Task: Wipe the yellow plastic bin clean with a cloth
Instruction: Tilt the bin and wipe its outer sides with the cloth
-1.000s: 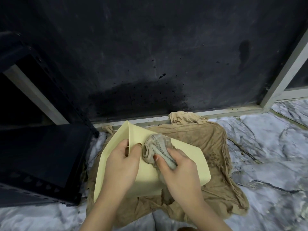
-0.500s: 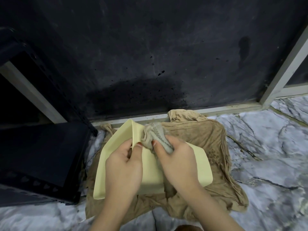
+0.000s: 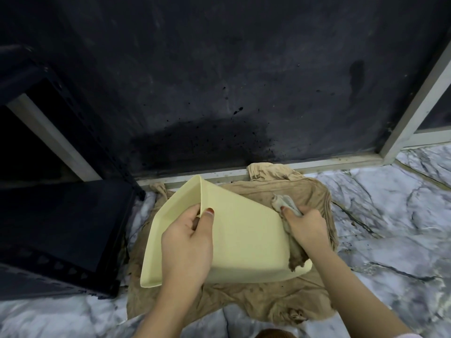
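Note:
The pale yellow plastic bin [image 3: 246, 230] lies tipped on its side on a brown cloth, its mouth turned to the left. My left hand [image 3: 188, 245] grips the bin's rim, thumb on the outer wall and fingers inside. My right hand [image 3: 306, 228] holds a small grey cloth [image 3: 283, 202] pressed against the bin's right side, near its base. Part of the grey cloth hangs down below the hand; the rest is hidden in the fist.
A large brown cloth [image 3: 280, 296] is spread on the marble floor [image 3: 395, 230] under the bin. A black metal rack [image 3: 58, 228] stands close on the left. Behind runs a dark stained wall [image 3: 219, 81] with a pale frame [image 3: 317, 165] along its foot.
My right hand has slid the grey cloth from the bin's upper edge near my left thumb across to the bin's right side. My left hand keeps its grip on the rim.

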`<move>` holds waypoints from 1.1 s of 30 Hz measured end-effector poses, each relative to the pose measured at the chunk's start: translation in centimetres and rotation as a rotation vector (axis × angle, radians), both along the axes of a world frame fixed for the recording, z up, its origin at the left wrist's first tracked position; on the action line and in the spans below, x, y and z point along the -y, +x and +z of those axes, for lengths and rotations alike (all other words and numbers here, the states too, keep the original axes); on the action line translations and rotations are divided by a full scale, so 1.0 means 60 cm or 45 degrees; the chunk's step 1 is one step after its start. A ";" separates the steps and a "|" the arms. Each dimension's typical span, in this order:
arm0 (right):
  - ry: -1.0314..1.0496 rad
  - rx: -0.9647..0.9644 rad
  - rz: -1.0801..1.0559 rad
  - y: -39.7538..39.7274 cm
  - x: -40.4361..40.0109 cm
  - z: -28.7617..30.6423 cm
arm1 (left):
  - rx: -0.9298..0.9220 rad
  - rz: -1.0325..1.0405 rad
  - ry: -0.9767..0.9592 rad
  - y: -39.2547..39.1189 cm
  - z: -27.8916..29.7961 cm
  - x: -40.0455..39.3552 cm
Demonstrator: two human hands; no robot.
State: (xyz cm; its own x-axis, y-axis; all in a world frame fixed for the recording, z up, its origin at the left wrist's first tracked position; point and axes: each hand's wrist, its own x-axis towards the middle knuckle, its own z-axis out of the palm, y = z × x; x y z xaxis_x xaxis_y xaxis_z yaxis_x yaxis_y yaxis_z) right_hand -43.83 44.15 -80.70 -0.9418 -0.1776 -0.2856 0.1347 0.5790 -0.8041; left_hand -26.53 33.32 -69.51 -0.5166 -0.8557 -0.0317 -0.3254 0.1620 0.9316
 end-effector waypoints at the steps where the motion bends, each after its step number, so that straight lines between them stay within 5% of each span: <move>1: 0.005 0.017 -0.017 -0.003 -0.008 -0.007 | -0.009 0.020 -0.002 -0.002 0.000 -0.001; 10: 0.024 -0.044 -0.211 0.063 -0.050 -0.031 | -0.020 0.097 -0.128 -0.011 -0.010 0.008; 16: -0.175 -0.436 0.036 0.142 0.009 0.047 | -0.009 0.019 -0.234 -0.024 -0.019 0.000; 22: -0.374 -0.538 0.240 0.123 0.066 0.125 | -0.002 -0.162 -0.349 -0.031 -0.018 -0.001; 28: -0.458 -0.439 0.191 0.052 0.073 0.187 | 0.080 -0.553 -0.395 -0.063 -0.011 0.009; 33: -0.152 -0.222 0.326 -0.009 0.047 0.241 | 0.144 -0.833 -0.308 -0.088 0.001 0.042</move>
